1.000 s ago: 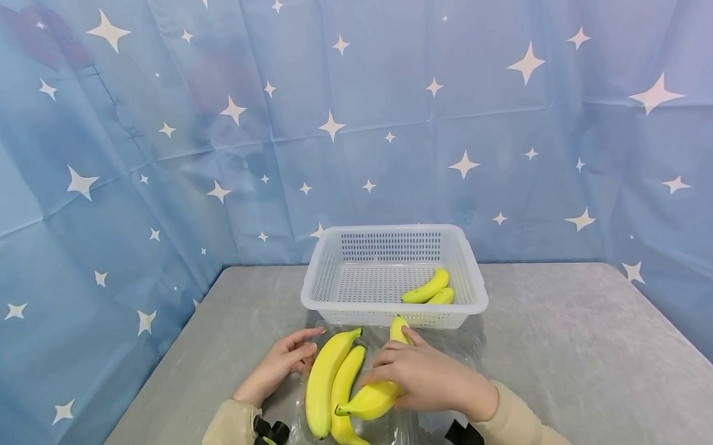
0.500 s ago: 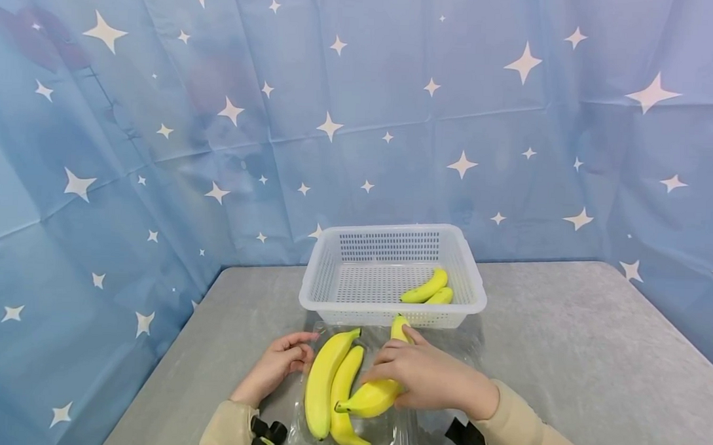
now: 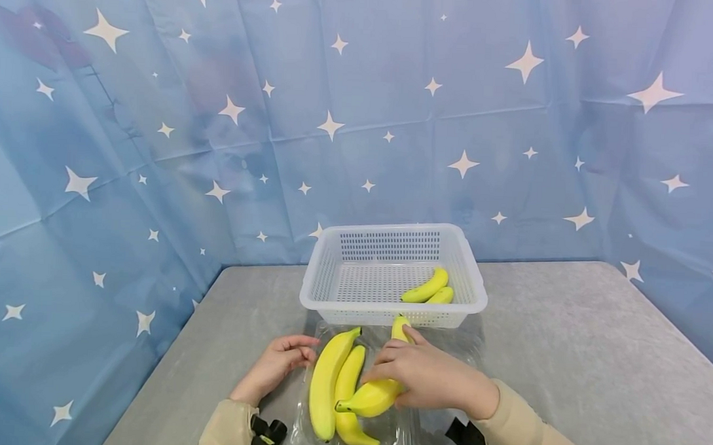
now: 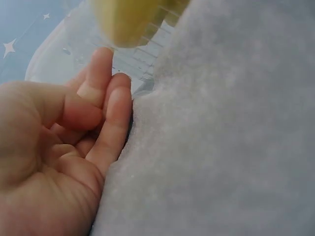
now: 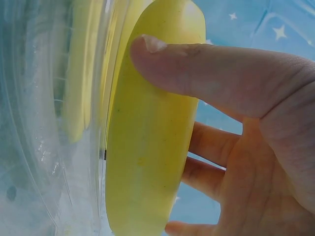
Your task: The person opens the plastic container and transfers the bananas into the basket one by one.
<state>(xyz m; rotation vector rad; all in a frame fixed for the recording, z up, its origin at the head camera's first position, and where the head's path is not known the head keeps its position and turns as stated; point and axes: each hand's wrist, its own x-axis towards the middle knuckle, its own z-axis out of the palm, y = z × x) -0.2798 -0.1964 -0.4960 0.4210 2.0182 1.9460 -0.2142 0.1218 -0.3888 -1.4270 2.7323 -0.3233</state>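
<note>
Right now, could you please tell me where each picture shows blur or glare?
Head view: fairly even light, mostly sharp, with small glints on the clear plastic container; left wrist view: the left hand looks clearer than the blurred banana end above it; right wrist view: bright reflections streak the container, while the right hand and held banana look clearer.

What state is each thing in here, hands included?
Held banana: gripped by the right hand
Clear container: open, two other bananas inside
Those two: lying side by side
Left hand: beside the container, fingers loosely bent, contact unclear
White basket: upright, open-topped
Basket bananas: two, lying together
Starry backdrop: hanging, creased
</note>
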